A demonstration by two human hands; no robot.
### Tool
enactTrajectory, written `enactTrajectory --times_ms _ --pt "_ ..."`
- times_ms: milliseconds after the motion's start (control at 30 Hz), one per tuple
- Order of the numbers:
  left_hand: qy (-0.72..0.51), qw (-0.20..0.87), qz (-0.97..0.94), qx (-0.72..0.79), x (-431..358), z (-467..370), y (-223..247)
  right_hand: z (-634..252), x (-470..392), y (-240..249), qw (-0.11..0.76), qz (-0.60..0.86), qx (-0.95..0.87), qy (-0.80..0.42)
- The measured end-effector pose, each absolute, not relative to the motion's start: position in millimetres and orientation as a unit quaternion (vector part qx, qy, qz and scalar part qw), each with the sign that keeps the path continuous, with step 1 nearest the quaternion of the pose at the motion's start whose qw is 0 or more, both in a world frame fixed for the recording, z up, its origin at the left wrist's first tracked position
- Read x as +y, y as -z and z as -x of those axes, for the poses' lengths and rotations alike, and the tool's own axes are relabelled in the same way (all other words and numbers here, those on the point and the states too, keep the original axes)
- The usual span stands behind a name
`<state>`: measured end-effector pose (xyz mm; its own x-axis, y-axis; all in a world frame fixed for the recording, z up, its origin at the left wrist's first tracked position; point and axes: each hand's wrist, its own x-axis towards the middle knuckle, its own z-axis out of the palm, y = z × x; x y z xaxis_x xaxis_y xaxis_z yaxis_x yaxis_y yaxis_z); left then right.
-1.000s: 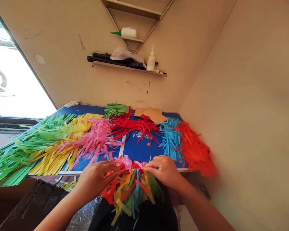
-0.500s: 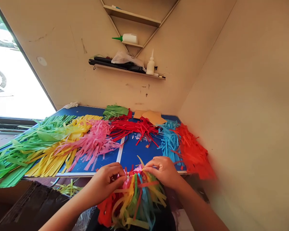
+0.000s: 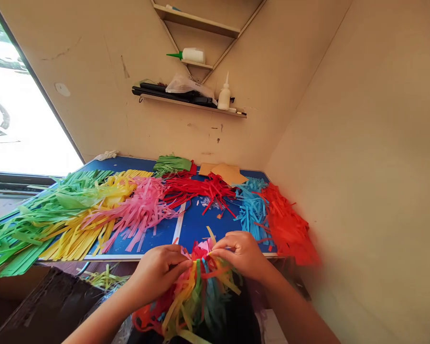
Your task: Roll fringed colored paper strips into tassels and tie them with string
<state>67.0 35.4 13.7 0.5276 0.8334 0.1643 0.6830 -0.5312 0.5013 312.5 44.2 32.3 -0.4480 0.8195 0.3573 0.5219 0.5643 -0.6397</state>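
The counter (image 3: pixel 200 224) is blue with a white centre line and carries strip piles in green (image 3: pixel 39 215), yellow (image 3: pixel 82 229), pink (image 3: pixel 139 210), red (image 3: pixel 197 188), light blue (image 3: pixel 252 208) and orange-red (image 3: pixel 290 227), while the held bundle (image 3: pixel 197 291) mixes those colours.

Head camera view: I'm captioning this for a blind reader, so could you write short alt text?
Two bare hands, the left hand and the right hand, pinch the top of a multicoloured bundle of paper strips at the near edge of a blue table. Across the table lie heaps of green strips, yellow strips, pink strips, red strips, light blue strips and orange-red strips.
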Motion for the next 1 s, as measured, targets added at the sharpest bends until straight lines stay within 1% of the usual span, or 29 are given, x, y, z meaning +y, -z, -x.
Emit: enactTrajectory --times_ms 100,200,267,333,400,533,700,800,900,1000 --pt "-0.189 0.205 -0.853 0.440 39 -58 -25 -316 48 -33 0.300 0.414 -0.830 -0.221" --pt "-0.167 0.175 -0.854 0.461 45 -45 -39 -319 56 -34 0.270 0.416 -0.850 -0.177" --pt "-0.142 0.148 -0.855 0.477 50 -36 -47 -321 61 -36 0.262 0.410 -0.863 -0.139" --pt "-0.123 0.144 -0.852 0.488 56 -31 -52 -320 66 -38 0.267 0.407 -0.865 -0.121" --pt "-0.120 0.152 -0.840 0.507 62 -28 -56 -319 70 -41 0.289 0.408 -0.855 -0.140" --pt "-0.134 0.141 -0.832 0.520 69 -30 -60 -317 78 -42 0.338 0.402 -0.817 -0.237" --pt "-0.153 0.177 -0.824 0.516 72 -30 -58 -323 88 -37 0.327 0.435 -0.794 -0.271" --pt "-0.157 0.196 -0.824 0.508 70 -27 -53 -325 85 -34 0.342 0.434 -0.777 -0.302" --pt "-0.170 0.186 -0.809 0.531 69 -28 -51 -324 80 -33 0.346 0.448 -0.761 -0.317" --pt "-0.176 0.177 -0.791 0.558 75 -34 -53 -318 84 -34 0.323 0.463 -0.766 -0.307"
